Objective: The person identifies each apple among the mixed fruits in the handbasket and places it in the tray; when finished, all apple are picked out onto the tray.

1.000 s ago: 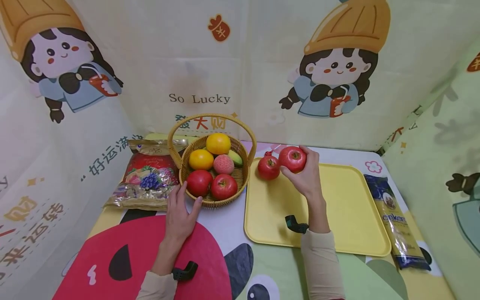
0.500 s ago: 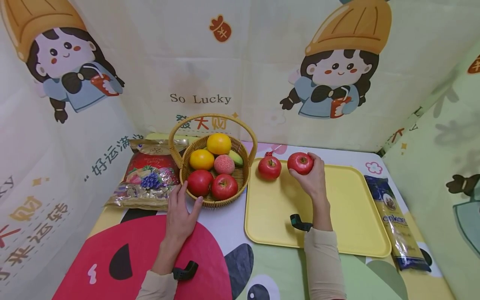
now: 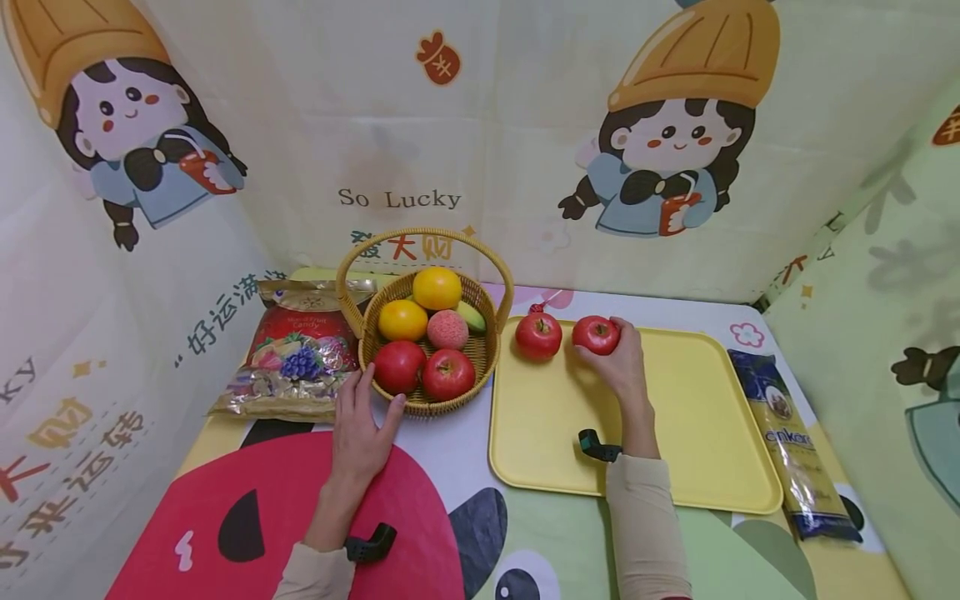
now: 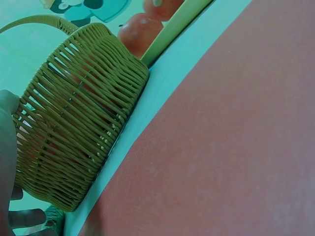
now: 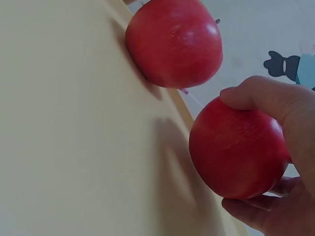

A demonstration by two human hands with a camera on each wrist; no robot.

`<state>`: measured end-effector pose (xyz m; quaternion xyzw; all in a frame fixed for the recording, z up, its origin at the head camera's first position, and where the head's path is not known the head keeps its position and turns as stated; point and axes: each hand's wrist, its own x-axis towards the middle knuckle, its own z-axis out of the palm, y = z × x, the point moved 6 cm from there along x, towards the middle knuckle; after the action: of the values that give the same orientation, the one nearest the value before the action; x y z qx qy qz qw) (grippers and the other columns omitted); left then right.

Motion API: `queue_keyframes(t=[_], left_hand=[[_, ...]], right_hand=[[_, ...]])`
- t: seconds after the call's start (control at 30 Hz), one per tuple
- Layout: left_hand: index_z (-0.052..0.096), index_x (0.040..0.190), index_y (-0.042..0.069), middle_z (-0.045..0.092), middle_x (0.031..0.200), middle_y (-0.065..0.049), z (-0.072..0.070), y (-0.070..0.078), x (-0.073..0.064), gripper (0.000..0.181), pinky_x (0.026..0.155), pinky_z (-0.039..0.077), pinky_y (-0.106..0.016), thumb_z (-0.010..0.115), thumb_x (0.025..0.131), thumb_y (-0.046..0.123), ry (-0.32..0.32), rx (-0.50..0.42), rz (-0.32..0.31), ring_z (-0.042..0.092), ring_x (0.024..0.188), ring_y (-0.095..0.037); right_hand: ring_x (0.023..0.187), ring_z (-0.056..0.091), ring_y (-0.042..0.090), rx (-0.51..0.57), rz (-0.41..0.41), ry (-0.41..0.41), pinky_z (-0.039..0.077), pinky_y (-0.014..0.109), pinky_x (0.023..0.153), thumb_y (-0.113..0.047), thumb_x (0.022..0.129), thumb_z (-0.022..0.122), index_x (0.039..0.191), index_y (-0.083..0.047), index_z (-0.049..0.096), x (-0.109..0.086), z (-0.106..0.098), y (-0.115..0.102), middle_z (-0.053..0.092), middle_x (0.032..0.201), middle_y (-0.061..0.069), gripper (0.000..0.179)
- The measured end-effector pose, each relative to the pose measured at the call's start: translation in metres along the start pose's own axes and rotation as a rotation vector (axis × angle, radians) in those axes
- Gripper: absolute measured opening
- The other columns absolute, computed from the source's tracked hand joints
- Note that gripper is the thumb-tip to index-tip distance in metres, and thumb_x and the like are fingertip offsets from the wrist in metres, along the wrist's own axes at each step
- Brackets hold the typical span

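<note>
One resting apple (image 3: 538, 336) stands between the wicker basket (image 3: 433, 408) and the held apple (image 3: 596, 334), which the right hand (image 3: 624, 367) pinches above the yellow tray (image 3: 705, 450) toward eleven o'clock. Thumb spread from fingers, the left hand (image 3: 362, 437) touches the basket around eight; a candy bag (image 3: 300, 354) lies at nine.

The basket (image 3: 435, 407) is between the bag (image 3: 296, 350), at left, and the tray (image 3: 708, 417). On the tray sits one apple (image 3: 538, 337); right of it, the right hand (image 3: 624, 365) has a second apple (image 3: 594, 334). Rightmost lies the packet (image 3: 797, 450).
</note>
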<state>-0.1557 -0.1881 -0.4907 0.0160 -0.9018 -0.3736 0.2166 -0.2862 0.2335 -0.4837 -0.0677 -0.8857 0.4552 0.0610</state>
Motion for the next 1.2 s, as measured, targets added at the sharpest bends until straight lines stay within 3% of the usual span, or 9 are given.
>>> queue_keyframes(t=[0.7, 1.03, 1.2], left_hand=[[0.04, 0.153, 0.007, 0.04, 0.147, -0.022, 0.001, 0.0, -0.002, 0.072, 0.109, 0.035, -0.058, 0.065, 0.093, 0.039, 0.003, 0.0, 0.0, 0.039, 0.134, -0.038], [0.04, 0.152, 0.006, 0.041, 0.145, -0.023, 0.0, 0.001, -0.001, 0.072, 0.108, 0.036, -0.058, 0.066, 0.093, 0.038, 0.008, -0.012, 0.01, 0.04, 0.133, -0.038], [0.039, 0.152, 0.005, 0.041, 0.147, -0.022, 0.0, 0.0, -0.001, 0.073, 0.11, 0.035, -0.058, 0.066, 0.093, 0.038, 0.001, -0.022, 0.0, 0.04, 0.135, -0.036]], right_hand=[[0.139, 0.039, 0.041, -0.017, 0.037, -0.064, 0.042, 0.059, 0.108, -0.04, 0.085, 0.076, 0.157, -0.004, 0.021, 0.004, 0.005, 0.009, 0.036, 0.153, 0.024, 0.098], [0.143, 0.033, 0.038, -0.027, 0.005, 0.016, 0.042, 0.059, 0.109, -0.042, 0.083, 0.077, 0.158, -0.01, 0.023, -0.003, -0.011, -0.009, 0.034, 0.156, 0.02, 0.098], [0.144, 0.032, 0.035, -0.027, -0.052, 0.067, 0.038, 0.059, 0.112, -0.041, 0.083, 0.077, 0.157, -0.012, 0.026, -0.006, -0.02, -0.025, 0.033, 0.158, 0.016, 0.095]])
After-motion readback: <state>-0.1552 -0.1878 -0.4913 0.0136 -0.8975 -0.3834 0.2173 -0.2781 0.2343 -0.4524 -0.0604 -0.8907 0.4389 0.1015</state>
